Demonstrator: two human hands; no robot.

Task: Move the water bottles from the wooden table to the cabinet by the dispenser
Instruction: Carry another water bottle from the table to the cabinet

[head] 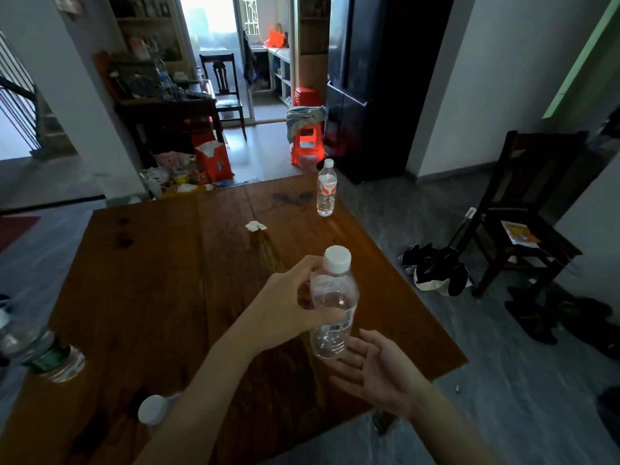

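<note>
Your left hand (285, 307) grips the lifted water bottle (332, 307) above the wooden table (161, 280), clear for carrying. Your right hand (375, 370) waits open beneath its base, likely for support.

Left hand (285, 307) grips a clear water bottle (332, 307) with white cap around its upper body, held upright above the wooden worktop (161, 280); right hand (379, 374) spread palm-up just below and beside the bottle's base, contact not discernible. Second bottle (326, 189) upright near the far right edge of the worktop, a crumpled white scrap (255, 226) mid-surface. Green-labelled bottle (43, 354) at left edge; white cap (152, 409) partly hidden behind left forearm.
</note>
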